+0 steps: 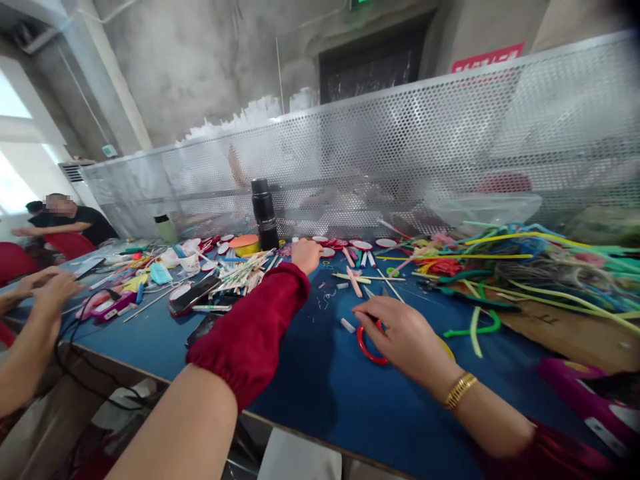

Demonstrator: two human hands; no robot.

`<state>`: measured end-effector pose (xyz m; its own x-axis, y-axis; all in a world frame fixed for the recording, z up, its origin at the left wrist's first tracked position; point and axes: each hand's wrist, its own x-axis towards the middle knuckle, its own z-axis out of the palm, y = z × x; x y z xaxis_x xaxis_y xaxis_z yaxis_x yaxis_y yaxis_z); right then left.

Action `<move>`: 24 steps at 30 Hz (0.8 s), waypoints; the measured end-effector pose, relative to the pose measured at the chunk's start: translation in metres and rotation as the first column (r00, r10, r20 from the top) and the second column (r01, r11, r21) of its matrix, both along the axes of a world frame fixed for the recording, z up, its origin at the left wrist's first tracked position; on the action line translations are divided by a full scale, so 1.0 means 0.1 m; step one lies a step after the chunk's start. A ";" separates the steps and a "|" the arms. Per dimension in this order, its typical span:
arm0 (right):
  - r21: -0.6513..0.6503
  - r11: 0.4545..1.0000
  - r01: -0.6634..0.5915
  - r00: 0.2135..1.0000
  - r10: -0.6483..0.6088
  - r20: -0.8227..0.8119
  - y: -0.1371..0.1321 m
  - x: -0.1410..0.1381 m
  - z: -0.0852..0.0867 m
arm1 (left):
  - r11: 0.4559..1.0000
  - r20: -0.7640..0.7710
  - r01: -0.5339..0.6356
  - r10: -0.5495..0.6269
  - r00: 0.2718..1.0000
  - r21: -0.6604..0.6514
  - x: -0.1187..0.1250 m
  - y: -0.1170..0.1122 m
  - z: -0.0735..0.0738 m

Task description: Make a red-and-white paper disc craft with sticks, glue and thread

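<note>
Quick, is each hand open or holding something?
Left hand: curled beside a red-rimmed disc; hold can't be told.
Right hand: curled over a red handle; grip can't be told.

Blue tabletop (370, 417) with red-handled scissors (373, 361), red-rimmed white discs (385, 244), pale sticks (245, 275), black bottle (265, 217).

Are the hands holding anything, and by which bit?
I can't tell: the right hand partly covers a red loop handle, and the left hand's fingertips, near red-rimmed discs, are unclear.

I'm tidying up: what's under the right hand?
A red handle loop and something yellow show partly beneath the right hand; whatever its palm covers can't be seen.
</note>
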<state>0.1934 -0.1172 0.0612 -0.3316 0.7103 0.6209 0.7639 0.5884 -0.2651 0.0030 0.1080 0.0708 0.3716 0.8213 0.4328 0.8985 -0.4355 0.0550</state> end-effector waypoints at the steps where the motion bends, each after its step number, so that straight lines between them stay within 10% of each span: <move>1: -0.001 1.000 0.000 1.000 0.000 0.001 0.01 0.01 -0.02 | 1.000 -0.018 -0.009 0.009 1.000 -0.008 0.05 0.09 -0.04; 7: -0.041 0.999 -0.017 1.000 0.016 -0.003 -0.01 0.02 -0.01 | 0.998 -0.088 -0.034 0.029 0.996 -0.057 0.20 0.28 -0.28; 12: -0.023 1.000 -0.002 0.999 0.001 -0.037 -0.03 0.02 0.05 | 1.000 -0.056 0.021 -0.021 0.998 0.007 0.07 0.16 -0.18; 24: -0.059 0.988 0.144 0.983 -0.150 -0.109 0.03 0.06 0.04 | 0.926 0.010 0.353 -0.357 0.934 0.137 -0.57 -1.37 0.02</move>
<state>0.1995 -0.1141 0.0652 -0.1510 0.7774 0.6105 0.8046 0.4555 -0.3810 -0.0537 -0.0288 0.0731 0.6113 0.5740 0.5448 0.6825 -0.7309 0.0043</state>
